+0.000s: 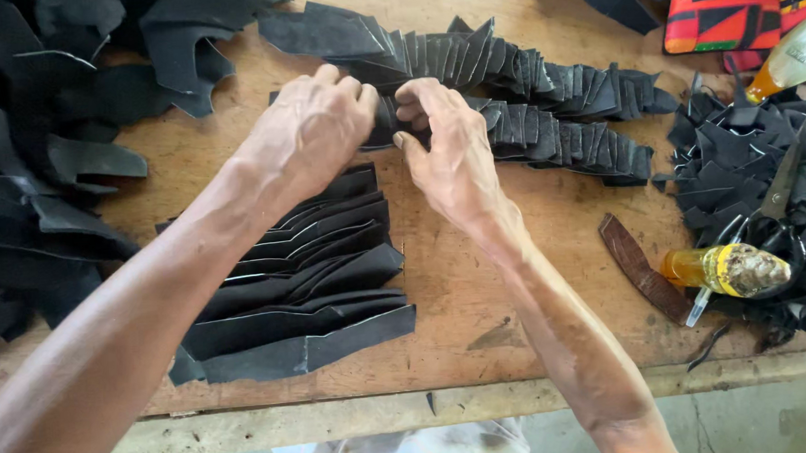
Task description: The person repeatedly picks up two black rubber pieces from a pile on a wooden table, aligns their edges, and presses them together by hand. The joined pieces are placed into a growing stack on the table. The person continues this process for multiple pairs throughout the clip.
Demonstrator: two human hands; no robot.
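Two hands work over our wooden bench [481, 314], which carries everything. Largest is the heap of black offcuts [32, 163] at far left, then the fanned stack of long black strips [305, 287] under our left forearm. Beyond it, a row of small overlapping black pieces [553, 108] runs with its long axis left to right, away toward the right. Our left hand [311, 130] and right hand [450, 155] meet at the row's near-left end, both pinching one dark piece [384, 126] between them. Scissors [774, 202] and a glue bottle [727, 269] lie well apart, right.
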